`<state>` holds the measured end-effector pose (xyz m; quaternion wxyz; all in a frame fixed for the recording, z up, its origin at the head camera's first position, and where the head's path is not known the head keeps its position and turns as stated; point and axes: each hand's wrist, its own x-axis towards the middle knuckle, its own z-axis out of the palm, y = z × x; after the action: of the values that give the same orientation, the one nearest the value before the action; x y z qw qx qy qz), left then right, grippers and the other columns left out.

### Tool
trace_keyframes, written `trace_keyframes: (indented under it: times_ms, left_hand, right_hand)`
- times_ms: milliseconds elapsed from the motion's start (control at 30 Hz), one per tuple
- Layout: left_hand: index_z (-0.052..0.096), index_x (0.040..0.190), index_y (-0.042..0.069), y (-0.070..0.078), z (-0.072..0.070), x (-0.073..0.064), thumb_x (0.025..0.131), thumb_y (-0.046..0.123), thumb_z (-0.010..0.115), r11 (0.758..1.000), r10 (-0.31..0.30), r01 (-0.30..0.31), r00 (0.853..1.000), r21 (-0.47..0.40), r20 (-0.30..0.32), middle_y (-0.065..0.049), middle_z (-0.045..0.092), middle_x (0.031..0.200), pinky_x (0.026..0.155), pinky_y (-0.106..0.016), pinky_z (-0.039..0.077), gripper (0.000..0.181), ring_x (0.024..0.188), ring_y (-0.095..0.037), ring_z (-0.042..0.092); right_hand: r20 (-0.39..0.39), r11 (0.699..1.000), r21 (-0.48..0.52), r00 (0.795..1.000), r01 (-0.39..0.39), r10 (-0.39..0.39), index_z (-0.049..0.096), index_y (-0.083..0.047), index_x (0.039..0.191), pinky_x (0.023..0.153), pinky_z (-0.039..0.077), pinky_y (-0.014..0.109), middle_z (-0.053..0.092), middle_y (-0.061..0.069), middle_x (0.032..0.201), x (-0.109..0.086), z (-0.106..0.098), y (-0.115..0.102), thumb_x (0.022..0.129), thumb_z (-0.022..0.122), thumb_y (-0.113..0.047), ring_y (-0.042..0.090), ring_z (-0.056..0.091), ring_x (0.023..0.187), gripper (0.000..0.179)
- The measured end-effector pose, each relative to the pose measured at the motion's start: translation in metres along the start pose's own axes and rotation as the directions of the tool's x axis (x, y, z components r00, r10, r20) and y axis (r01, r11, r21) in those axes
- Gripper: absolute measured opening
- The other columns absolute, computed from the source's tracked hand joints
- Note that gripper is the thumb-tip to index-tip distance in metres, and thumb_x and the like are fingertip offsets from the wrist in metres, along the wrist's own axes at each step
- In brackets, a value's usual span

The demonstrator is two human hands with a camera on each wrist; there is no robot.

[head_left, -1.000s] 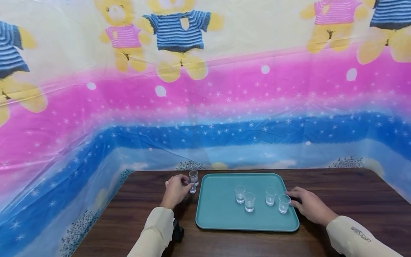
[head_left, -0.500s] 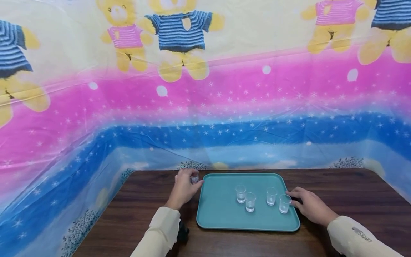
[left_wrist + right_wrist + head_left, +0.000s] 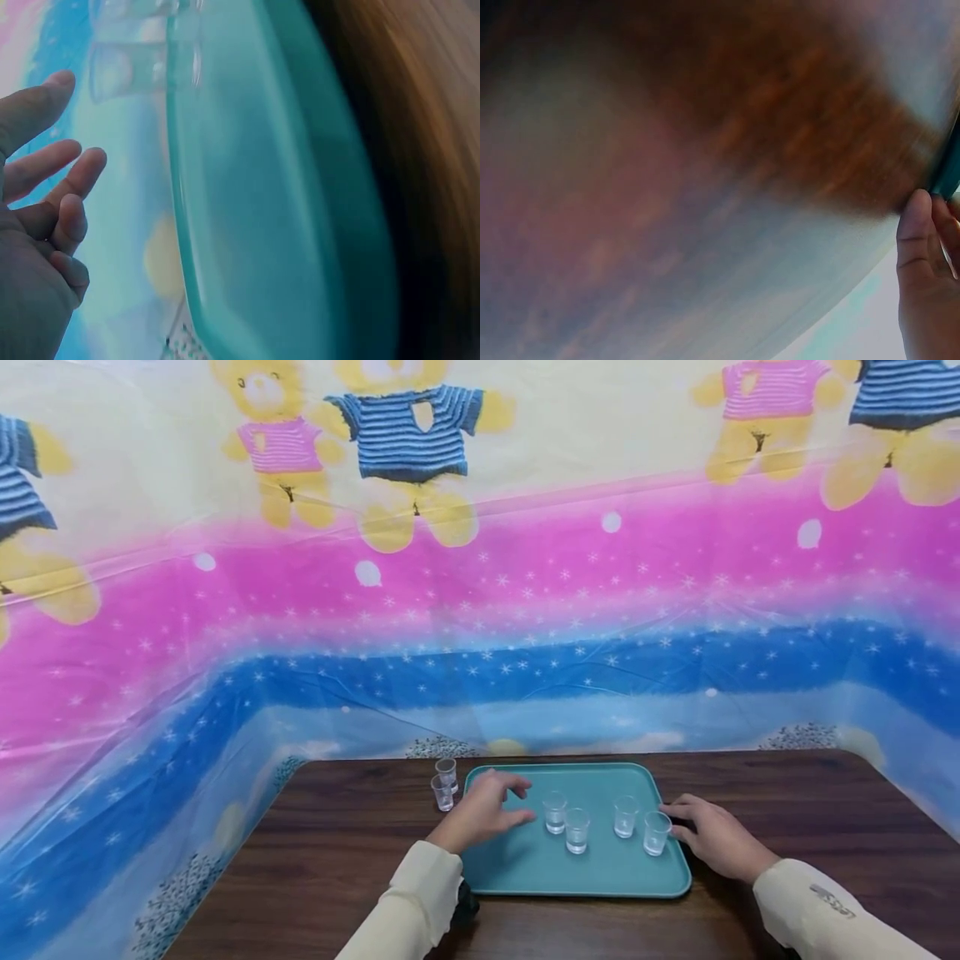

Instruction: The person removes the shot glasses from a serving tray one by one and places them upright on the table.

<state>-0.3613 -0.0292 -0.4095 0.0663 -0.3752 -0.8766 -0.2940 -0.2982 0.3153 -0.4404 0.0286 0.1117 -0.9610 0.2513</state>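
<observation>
A left hand, fingers parted and holding nothing, hangs over the left side of a green tray, the nearest of its four upright cups just right of the fingertips. Two other cups stand on the surface, left of the tray. The right hand is at the right rim, its grip unclear. Sleeve lettering begins "Let"; the rest is illegible.

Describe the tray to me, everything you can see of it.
The tray is teal green, rectangular with rounded corners and a low raised rim, and looks like smooth plastic. It lies flat on the brown table. Four clear cups stand upright on it, around its middle and right side. The right hand pinches its right edge, while the left hand hovers over its left part, hiding some of that side.
</observation>
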Motion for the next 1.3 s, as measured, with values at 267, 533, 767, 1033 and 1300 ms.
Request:
trace_keyframes:
  times_ms: [267, 533, 767, 1033, 1300]
  left_hand:
    - [0.066, 0.115, 0.004, 0.012, 0.017, 0.015, 0.085, 0.025, 0.073, 0.999, -0.037, 0.037, 0.999, -0.006, 0.03, -0.002, 0.066, 0.101, 0.109, -0.042, 0.021, 0.037, 0.096, -0.022, 0.06]
    - [0.065, 0.112, 0.004, 0.018, 0.022, 0.018, 0.088, 0.023, 0.069, 0.998, -0.062, 0.063, 0.997, -0.014, 0.038, -0.001, 0.064, 0.099, 0.108, -0.043, 0.024, 0.03, 0.1, -0.021, 0.059]
    - [0.066, 0.107, 0.005, 0.016, 0.024, 0.015, 0.088, 0.024, 0.069, 0.997, -0.078, 0.078, 0.997, -0.011, -0.001, -0.002, 0.063, 0.097, 0.083, -0.038, 0.045, 0.026, 0.099, -0.025, 0.055]
    - [0.065, 0.105, 0.004, 0.002, 0.0, -0.009, 0.086, 0.022, 0.071, 0.997, -0.038, 0.048, 0.988, 0.064, -0.15, -0.006, 0.064, 0.097, 0.089, -0.047, 0.039, 0.026, 0.094, -0.023, 0.056]
    - [0.066, 0.101, 0.001, -0.019, -0.042, -0.043, 0.083, 0.017, 0.075, 0.985, -0.14, 0.163, 0.951, 0.062, -0.277, -0.008, 0.063, 0.088, 0.085, -0.047, 0.034, 0.026, 0.083, -0.024, 0.051]
  right_hand:
    - [0.007, 1.0, 0.008, 1.0, -0.012, 0.012, 0.057, 0.0, 0.128, 0.077, 0.049, 0.042, 0.056, 0.01, 0.117, 0.001, 0.0, 0.002, 0.09, 0.065, -0.012, 0.03, 0.056, 0.106, 0.04]
    - [0.01, 1.0, 0.012, 1.0, 0.002, -0.002, 0.058, -0.001, 0.128, 0.077, 0.049, 0.041, 0.056, 0.008, 0.117, 0.002, 0.0, -0.001, 0.09, 0.065, -0.01, 0.029, 0.056, 0.105, 0.04]
    - [0.012, 1.0, 0.014, 1.0, 0.003, -0.003, 0.057, -0.001, 0.128, 0.079, 0.049, 0.043, 0.055, 0.008, 0.118, 0.0, -0.001, 0.002, 0.09, 0.064, -0.01, 0.03, 0.056, 0.107, 0.04]
    - [0.03, 1.0, 0.023, 1.0, -0.007, 0.006, 0.055, 0.0, 0.13, 0.08, 0.049, 0.043, 0.055, 0.011, 0.12, 0.0, -0.001, 0.002, 0.091, 0.064, -0.011, 0.032, 0.054, 0.109, 0.042]
    - [0.04, 1.0, 0.023, 0.999, -0.004, 0.003, 0.055, 0.001, 0.131, 0.086, 0.045, 0.051, 0.051, 0.022, 0.128, 0.0, -0.002, 0.003, 0.091, 0.063, -0.012, 0.041, 0.049, 0.116, 0.043]
